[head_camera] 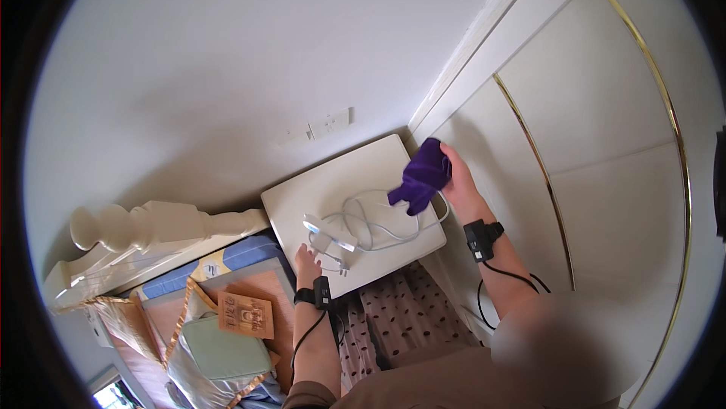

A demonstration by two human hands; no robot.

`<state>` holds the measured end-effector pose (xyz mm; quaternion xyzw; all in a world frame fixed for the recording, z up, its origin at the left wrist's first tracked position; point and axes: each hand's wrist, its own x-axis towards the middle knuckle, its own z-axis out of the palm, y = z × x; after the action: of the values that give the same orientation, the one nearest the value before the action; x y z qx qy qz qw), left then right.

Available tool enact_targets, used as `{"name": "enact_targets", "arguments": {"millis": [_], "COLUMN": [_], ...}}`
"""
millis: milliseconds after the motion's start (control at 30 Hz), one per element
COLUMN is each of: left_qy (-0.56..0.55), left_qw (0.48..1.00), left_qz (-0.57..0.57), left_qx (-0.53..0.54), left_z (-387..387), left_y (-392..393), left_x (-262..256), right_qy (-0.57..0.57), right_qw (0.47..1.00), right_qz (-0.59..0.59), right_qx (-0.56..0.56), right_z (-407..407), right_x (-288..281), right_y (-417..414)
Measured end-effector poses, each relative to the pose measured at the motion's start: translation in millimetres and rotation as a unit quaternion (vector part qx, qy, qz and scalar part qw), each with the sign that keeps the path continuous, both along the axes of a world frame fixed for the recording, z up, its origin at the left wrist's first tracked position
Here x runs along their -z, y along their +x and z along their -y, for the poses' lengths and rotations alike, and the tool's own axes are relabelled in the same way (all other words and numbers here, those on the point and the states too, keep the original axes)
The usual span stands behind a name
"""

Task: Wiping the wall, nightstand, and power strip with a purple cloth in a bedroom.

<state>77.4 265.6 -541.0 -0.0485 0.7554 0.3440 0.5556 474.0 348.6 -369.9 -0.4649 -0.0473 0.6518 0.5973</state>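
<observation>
My right hand (458,175) grips a purple cloth (424,173) above the right part of a white nightstand top (295,190); the cloth hangs down in folds. On the nightstand lies a white power strip (340,233) with its white cable (391,234) in loose loops and a white adapter (320,242) against it. A plug (343,269) lies close to the front edge. My left hand (307,261) is by the nightstand's left front edge, near the adapter, fingers apart; it seems to hold nothing. A black strap device sits on each wrist.
Wall sockets (330,124) are behind the nightstand. White panels with gold trim (544,176) stand at the right. At the left, a bed with a turned white post (147,225) bears a green case (227,349) and a brown printed booklet (245,315). Dotted fabric (405,307) lies below.
</observation>
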Motion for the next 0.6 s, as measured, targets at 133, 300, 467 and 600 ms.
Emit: {"name": "enact_targets", "arguments": {"millis": [133, 300, 467, 600], "left_qy": [-0.03, -0.002, 0.024, 0.007], "left_qw": [0.999, 0.994, 0.992, 0.993], "left_qz": [0.001, 0.098, 0.125, 0.121], "left_qx": [0.04, 0.046, 0.005, 0.012], "left_z": [9.7, 36.7, 64.8, 85.1], "left_y": [-11.8, -23.3, -35.7, -33.5], "left_x": [-29.8, -44.3, -50.5, -60.7], "right_qy": [0.096, 0.119, 0.04, -0.042], "right_qw": [0.991, 0.932, 0.835, 0.843], "right_qz": [-0.004, 0.176, 0.356, 0.352], "right_qx": [0.092, 0.292, 0.417, 0.404], "right_z": [-48.8, -141.9, -169.5, -167.3], "right_x": [-32.2, -61.6, -43.2, 1.5], "right_y": [0.8, -3.6, -47.4, -51.0]}}
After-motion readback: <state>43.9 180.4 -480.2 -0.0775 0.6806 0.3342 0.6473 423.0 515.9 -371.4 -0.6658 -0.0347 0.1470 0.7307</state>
